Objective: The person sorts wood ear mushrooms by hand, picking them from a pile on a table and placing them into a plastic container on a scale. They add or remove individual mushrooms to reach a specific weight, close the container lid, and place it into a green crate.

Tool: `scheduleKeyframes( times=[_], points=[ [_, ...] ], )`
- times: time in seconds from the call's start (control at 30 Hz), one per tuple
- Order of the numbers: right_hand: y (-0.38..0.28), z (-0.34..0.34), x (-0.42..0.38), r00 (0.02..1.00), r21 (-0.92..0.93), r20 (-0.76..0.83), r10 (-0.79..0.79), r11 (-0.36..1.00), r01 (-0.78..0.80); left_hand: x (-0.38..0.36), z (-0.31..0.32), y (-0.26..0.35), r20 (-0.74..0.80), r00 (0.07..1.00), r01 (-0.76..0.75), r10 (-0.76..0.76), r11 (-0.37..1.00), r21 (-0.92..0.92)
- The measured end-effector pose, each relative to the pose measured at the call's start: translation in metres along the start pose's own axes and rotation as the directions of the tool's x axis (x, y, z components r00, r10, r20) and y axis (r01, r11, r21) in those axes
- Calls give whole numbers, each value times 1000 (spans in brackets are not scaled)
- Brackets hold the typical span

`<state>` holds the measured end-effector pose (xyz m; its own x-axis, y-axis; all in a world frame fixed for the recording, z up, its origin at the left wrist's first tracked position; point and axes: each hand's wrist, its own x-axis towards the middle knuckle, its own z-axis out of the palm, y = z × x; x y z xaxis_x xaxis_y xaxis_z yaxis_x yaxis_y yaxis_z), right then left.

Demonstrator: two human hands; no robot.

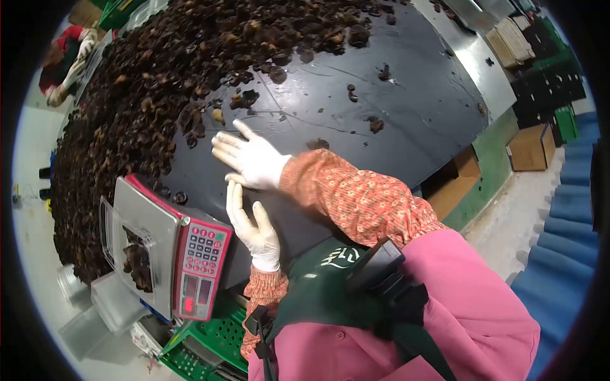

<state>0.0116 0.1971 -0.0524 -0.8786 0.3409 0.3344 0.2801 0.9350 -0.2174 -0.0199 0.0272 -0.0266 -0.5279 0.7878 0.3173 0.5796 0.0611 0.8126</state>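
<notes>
My right hand point(250, 157), in a white glove, reaches over the dark table top point(298, 89) with its fingers stretched out and nothing in it. Just below it in the view is my left hand point(254, 230), also gloved, fingers extended and thumb apart. Its fingertips come right up to the right hand's thumb side. Beside the left hand stands a red digital scale point(202, 254) with a metal platform. A clear plastic tray point(111, 235) lies on that platform, with dark brown wrinkled pieces point(136, 260) in it.
A big heap of dark brown pieces point(146, 95) covers the table's far and left parts; a few lie scattered nearer. Clear containers point(117, 298) and a green crate point(219, 330) are below the scale. Another person point(67, 60) works at the upper left. A cardboard box point(532, 147) stands at right.
</notes>
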Motion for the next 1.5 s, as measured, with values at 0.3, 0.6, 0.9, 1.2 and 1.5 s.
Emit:
scheduleKeyframes(
  times=[0.3,0.6,0.9,1.2,1.5],
  points=[
    [85,-96,-194,666,-480,-183,723,525,-703,10,21,-8,123,992,3,-5,1000,13],
    [-53,-54,-164,984,92,26,177,980,-179,8,20,-17,86,995,64,-57,995,-81],
    [97,-132,-234,566,-497,-176,805,423,-757,9,19,-21,93,994,-64,58,996,62],
    [87,-194,-391,246,-635,-402,882,-75,-769,6,18,-19,85,996,-14,12,999,28],
    [240,-132,-283,377,-184,-452,809,329,-926,8,21,-9,154,988,-52,24,983,179]
  ],
)
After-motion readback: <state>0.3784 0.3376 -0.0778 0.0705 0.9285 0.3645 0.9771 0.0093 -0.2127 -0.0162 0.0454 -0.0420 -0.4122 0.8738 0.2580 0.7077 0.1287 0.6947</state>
